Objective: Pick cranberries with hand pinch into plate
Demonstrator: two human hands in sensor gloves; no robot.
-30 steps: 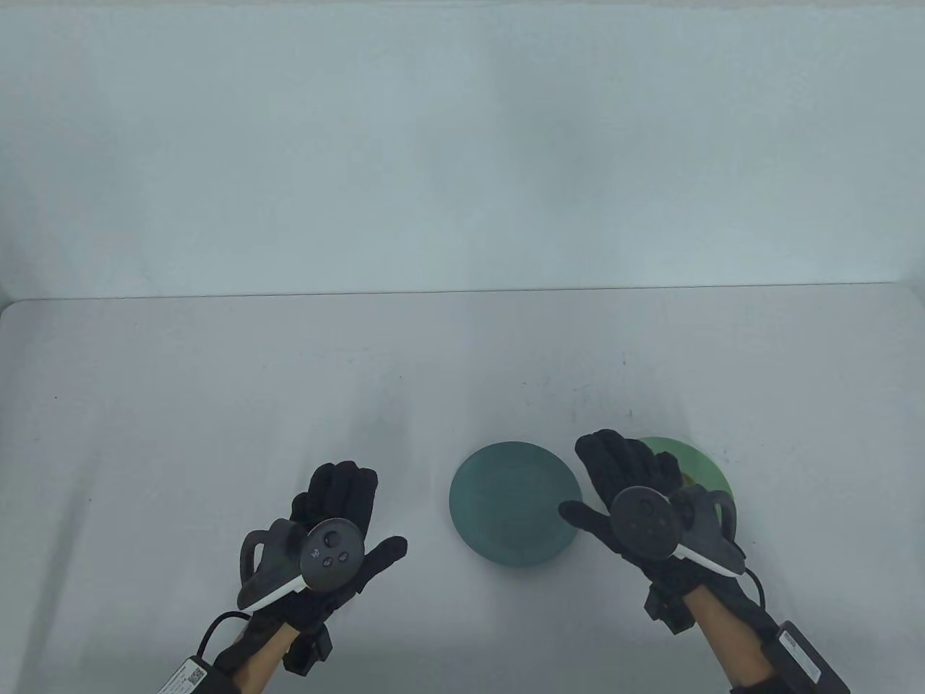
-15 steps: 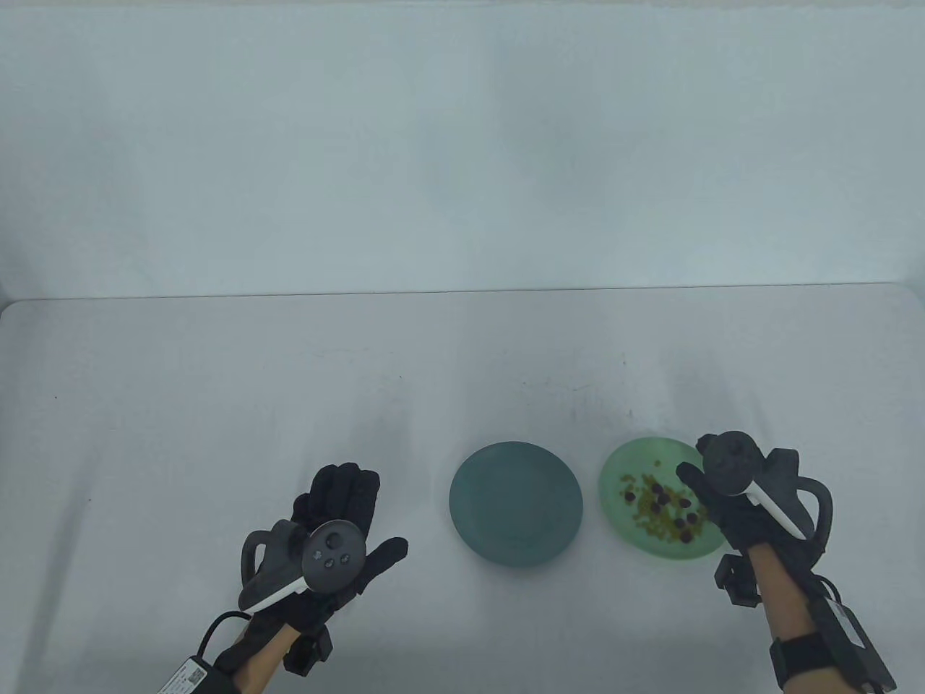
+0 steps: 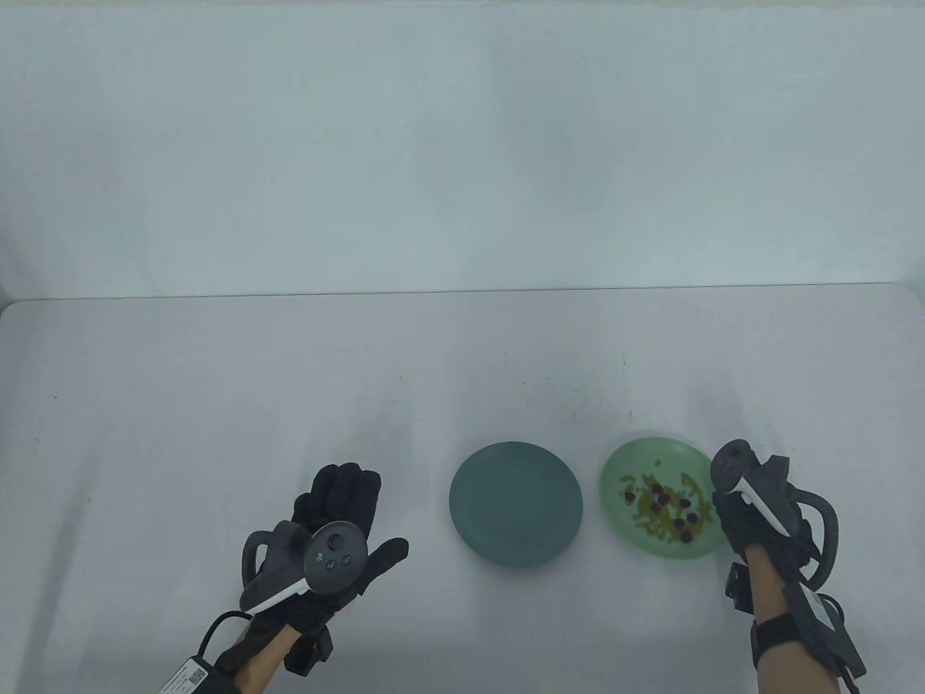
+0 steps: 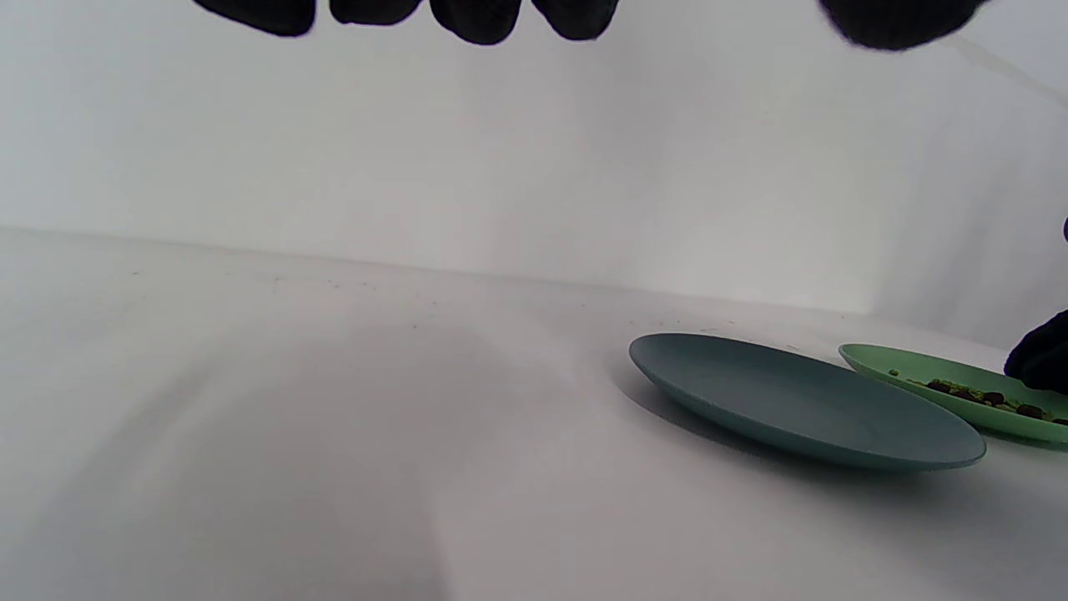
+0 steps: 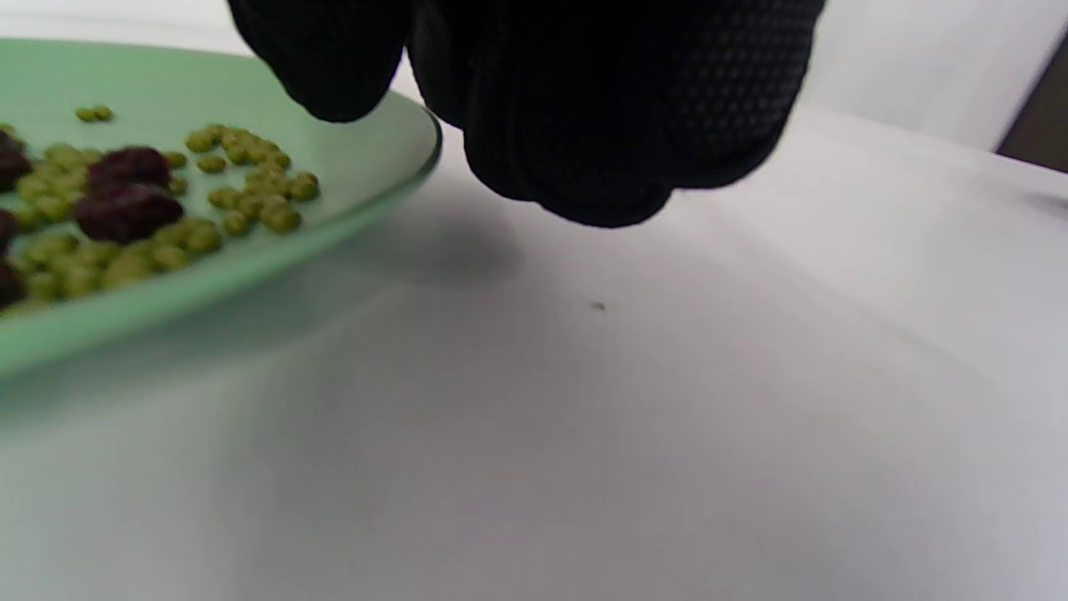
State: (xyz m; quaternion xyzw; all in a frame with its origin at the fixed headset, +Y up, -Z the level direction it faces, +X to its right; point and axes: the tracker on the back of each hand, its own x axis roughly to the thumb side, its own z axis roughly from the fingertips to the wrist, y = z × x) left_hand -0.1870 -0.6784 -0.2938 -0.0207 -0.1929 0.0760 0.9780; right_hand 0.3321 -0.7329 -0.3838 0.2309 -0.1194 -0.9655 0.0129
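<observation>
- The left hand [image 3: 334,531] hovers flat over the white table [image 3: 217,405], palm down, fingers spread forward and the thumb out to the side, holding nothing; in the left wrist view its fingertips [image 4: 480,18] hang apart along the top edge.
- A grey tracker [image 3: 329,557] sits on the back of the left hand, its round face with buttons turned up.
- The right hand [image 3: 748,517] stands at the right rim of the light green plate [image 3: 621,463], turned on its side, with its tracker [image 3: 733,466] on top.
- In the right wrist view the right hand's fingers [image 5: 584,108] are bunched together and curled down just above the table beside the plate rim; whether anything is pinched between them I cannot tell.
- The cranberries [image 3: 661,499], dark red and wrinkled, lie in the middle of the light green plate, scattered among small yellow-green peas [image 3: 650,524].
- In the right wrist view two cranberries [image 5: 125,196] lie close to one another on a bed of peas [image 5: 250,188], near the plate edge.
- The dark teal plate [image 3: 516,504] lies flat on the table between the two hands, just left of the light green plate, the two rims near but apart.
- In the left wrist view the teal plate [image 4: 801,401] shows a bare inner surface.
</observation>
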